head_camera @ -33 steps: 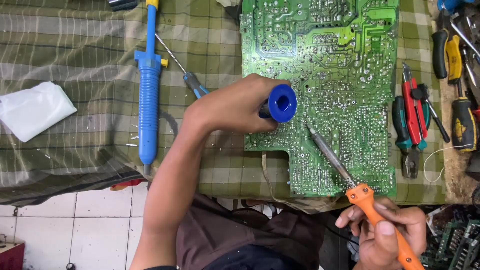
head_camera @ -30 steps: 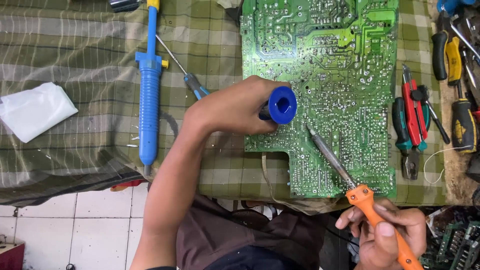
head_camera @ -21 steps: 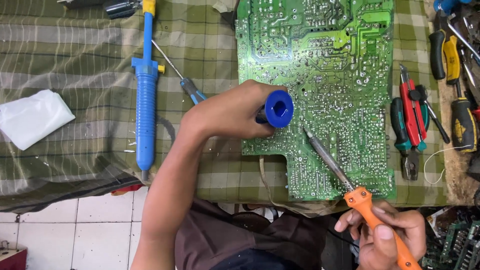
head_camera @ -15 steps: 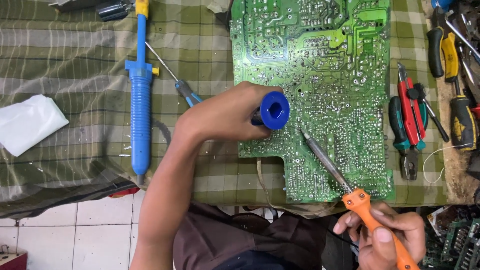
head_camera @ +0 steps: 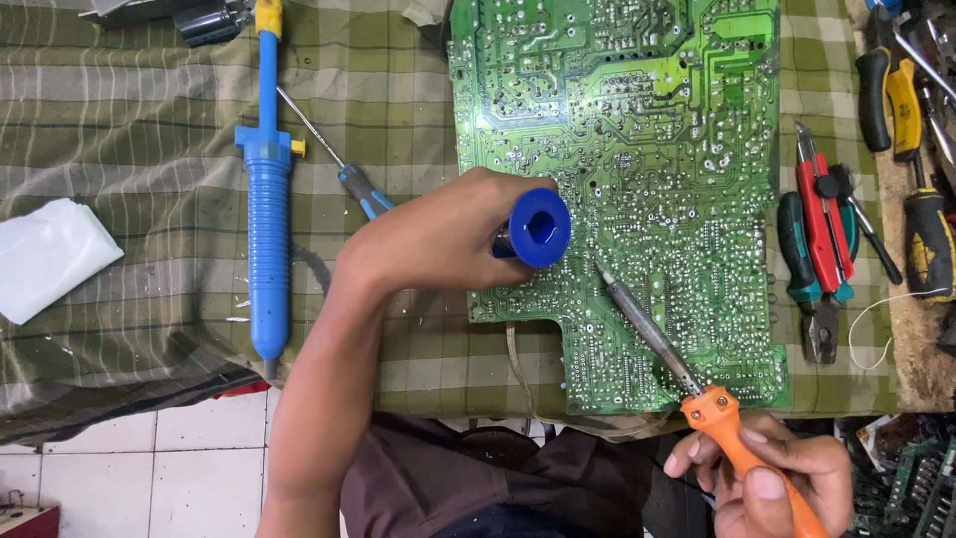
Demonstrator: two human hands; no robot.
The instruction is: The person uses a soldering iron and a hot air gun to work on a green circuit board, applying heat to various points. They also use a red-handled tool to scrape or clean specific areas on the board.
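The circuit board under my hands is glossy green, dotted with dull silver solder. My soldering iron has a grey metal shaft and a smooth orange plastic handle. The spool is shiny blue plastic. The bench cloth is matt, woven, stained plaid.

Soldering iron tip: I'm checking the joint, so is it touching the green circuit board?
Touching, as far as the head view shows: the soldering iron tip meets the circuit board with no visible gap.
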